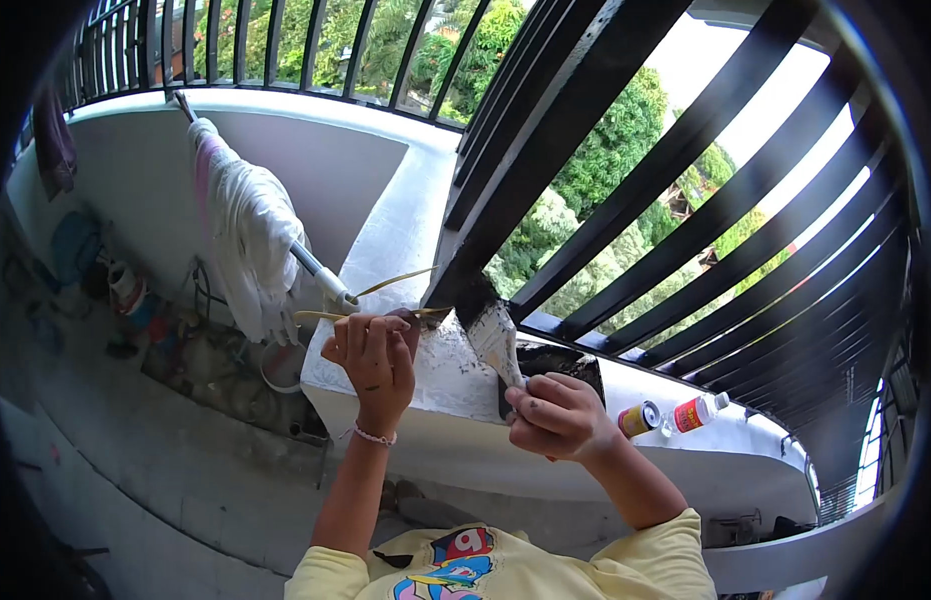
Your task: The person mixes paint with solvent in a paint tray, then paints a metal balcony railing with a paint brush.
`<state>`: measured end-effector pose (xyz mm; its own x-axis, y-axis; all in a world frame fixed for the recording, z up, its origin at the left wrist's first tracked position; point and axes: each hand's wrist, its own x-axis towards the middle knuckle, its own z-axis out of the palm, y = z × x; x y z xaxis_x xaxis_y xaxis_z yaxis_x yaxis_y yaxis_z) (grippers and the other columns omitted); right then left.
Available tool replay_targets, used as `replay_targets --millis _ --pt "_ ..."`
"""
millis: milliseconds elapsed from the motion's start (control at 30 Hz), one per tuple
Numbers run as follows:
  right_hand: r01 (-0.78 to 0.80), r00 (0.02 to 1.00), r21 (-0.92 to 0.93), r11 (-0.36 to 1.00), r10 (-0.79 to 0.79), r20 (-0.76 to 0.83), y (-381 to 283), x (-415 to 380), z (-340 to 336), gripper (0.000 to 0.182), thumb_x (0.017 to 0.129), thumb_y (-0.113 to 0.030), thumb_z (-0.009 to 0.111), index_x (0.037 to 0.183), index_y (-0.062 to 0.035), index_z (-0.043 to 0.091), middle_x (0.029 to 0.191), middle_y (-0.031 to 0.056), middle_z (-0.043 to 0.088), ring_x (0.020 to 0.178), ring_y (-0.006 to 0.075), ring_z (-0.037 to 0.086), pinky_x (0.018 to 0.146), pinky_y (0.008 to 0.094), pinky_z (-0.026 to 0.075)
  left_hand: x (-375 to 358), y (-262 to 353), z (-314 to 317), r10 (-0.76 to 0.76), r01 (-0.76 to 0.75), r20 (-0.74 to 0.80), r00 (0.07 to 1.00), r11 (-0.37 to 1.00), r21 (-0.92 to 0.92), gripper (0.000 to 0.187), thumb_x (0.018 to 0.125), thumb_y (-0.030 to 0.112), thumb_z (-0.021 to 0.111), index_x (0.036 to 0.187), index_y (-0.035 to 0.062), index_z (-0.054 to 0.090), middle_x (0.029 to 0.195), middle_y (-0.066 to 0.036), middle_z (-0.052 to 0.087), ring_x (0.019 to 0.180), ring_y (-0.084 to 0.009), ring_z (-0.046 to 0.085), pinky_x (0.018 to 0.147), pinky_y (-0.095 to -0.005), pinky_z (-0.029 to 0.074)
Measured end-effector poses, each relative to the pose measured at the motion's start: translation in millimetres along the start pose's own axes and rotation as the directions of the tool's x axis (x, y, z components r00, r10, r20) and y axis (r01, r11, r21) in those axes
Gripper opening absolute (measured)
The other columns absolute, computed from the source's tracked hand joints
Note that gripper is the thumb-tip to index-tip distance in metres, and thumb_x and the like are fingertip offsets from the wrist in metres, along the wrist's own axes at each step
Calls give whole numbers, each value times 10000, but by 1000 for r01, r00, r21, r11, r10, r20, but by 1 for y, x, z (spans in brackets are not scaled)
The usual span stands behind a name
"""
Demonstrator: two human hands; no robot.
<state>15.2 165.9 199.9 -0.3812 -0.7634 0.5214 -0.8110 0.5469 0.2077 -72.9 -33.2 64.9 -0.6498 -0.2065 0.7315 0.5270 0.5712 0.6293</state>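
My right hand [560,415] is closed around the handle of a paintbrush [497,345], whose black-coated bristle end meets the foot of a thick black railing post [475,262]. Beside the post my left hand [372,362] is raised with its fingers curled in, and a brown flat piece [409,330] shows at the fingertips; I cannot tell what it is. A thin yellowish strip [395,282] sticks out near the end of a pole [320,270]. Behind the right hand lies a black tray [560,362] smeared with dark paint, partly hidden by that hand.
A small can [638,419] and a clear bottle with a red label [695,412] are on the white ledge [385,225], which is specked with dark bits. White cloth [247,240] hangs over the pole. Black railing bars run along both sides. Cluttered items lie on the floor at left.
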Motion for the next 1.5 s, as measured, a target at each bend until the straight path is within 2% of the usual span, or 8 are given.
replay_targets --millis 267,467,500,767,967,1100,1400,1500 --pt "223 975 44 974 -222 -24 43 -6 8 259 732 -36 708 681 -115 467 859 52 529 762 185 639 627 293 574 2 3 3 71 -70 -11 997 995 66 84 849 100 556 862 123 636 934 -39 571 976 -241 515 894 -412 314" --pt "185 968 -11 983 -184 -168 65 6 -46 194 705 -53 746 730 -116 564 934 69 590 756 232 673 536 320 541 2 5 5 47 -44 -36 998 996 81 78 845 117 557 846 121 634 904 -35 579 959 -250 536 891 -430 317" --pt "201 949 -41 979 -205 -239 68 14 -53 228 645 -102 758 749 -130 558 861 37 500 712 182 603 523 312 520 2 5 5 50 -47 -36 998 995 86 74 845 119 557 842 121 631 902 -35 581 956 -253 538 891 -431 318" --pt "211 913 -93 973 -230 -338 78 19 -67 227 584 -157 733 721 -140 552 916 62 531 741 188 633 535 319 543 2 6 7 89 -84 -39 995 990 116 65 842 117 559 841 116 624 895 -40 582 955 -257 546 890 -435 325" --pt "337 941 75 938 -336 -33 65 -6 -14 231 661 -155 725 819 -107 564 937 41 519 841 206 632 669 317 586 -2 -1 9 88 -77 -75 993 987 141 56 829 98 567 855 117 613 918 -48 582 952 -265 545 892 -445 333" --pt "349 937 114 930 -344 -56 74 3 -24 218 665 -130 746 816 -115 590 897 35 505 805 188 634 628 321 561 -1 3 9 99 -89 -63 993 985 148 50 817 97 571 845 115 609 924 -52 580 951 -269 544 888 -441 337" --pt "265 895 -21 964 -254 -367 117 68 -142 240 577 53 692 788 -53 645 863 105 629 713 208 673 560 342 564 0 4 10 112 -101 -72 991 985 143 38 797 106 573 800 111 611 887 -45 590 944 -269 554 875 -438 348" --pt "216 886 22 976 -186 -425 116 67 -146 255 560 74 690 762 -59 610 845 79 588 725 207 664 560 355 549 1 4 11 124 -114 -62 990 983 145 41 794 107 574 800 110 614 886 -44 592 937 -269 559 866 -437 352"
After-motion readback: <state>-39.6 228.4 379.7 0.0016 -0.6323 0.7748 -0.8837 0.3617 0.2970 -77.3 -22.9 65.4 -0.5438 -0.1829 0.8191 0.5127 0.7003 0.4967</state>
